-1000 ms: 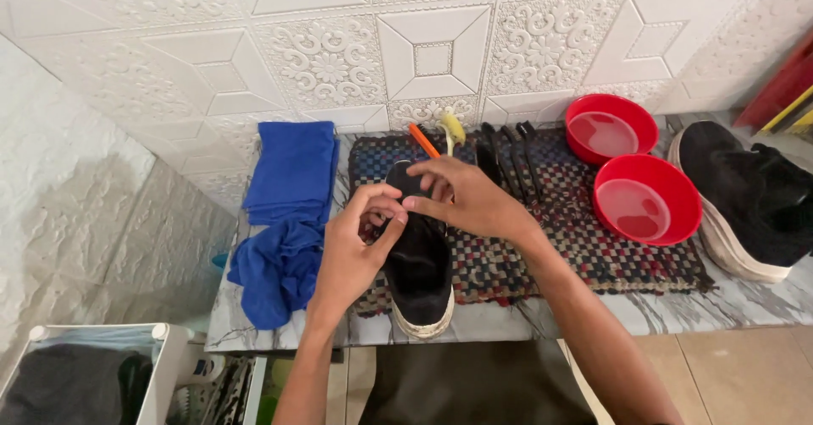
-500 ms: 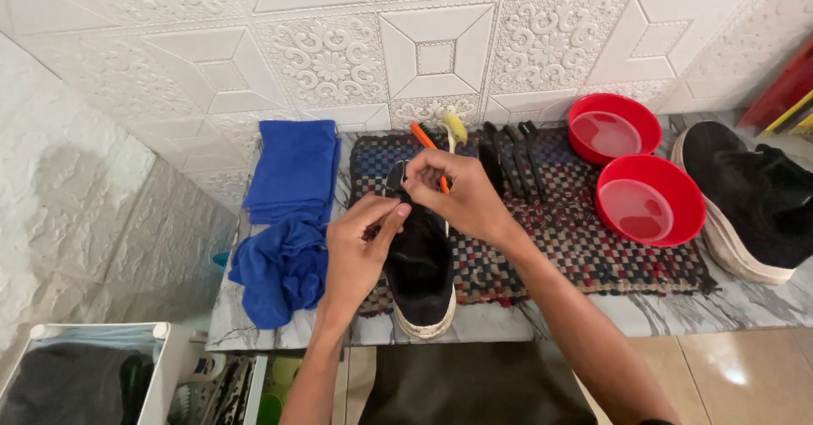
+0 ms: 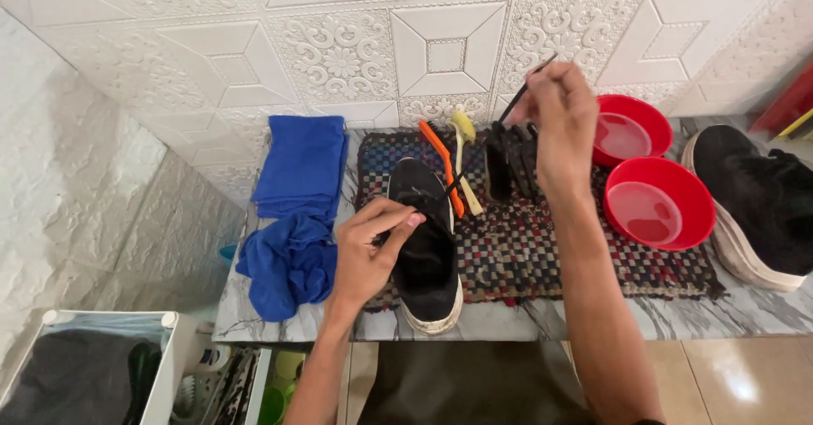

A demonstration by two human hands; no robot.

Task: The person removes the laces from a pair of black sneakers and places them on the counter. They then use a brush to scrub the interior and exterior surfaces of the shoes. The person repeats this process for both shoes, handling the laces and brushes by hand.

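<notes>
Two hands share the unlacing: the left hand [image 3: 370, 247] pins the black shoe [image 3: 426, 247] on the woven mat [image 3: 542, 247] atop the worktop [image 3: 754, 315], its grip closed on the upper, while the right hand [image 3: 559, 116] pinches the black lace [image 3: 523, 86] high. Pull straight up, steadily, keeping the shoe pressed flat.

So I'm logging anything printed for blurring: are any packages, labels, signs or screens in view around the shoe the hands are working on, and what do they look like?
None can be made out: no package, label, sign or screen.
The left hand steadies the black shoe on a checked woven mat.
The right hand pulls up a black lace.
Beside them: two red bowls, plain blue cloths.
</notes>
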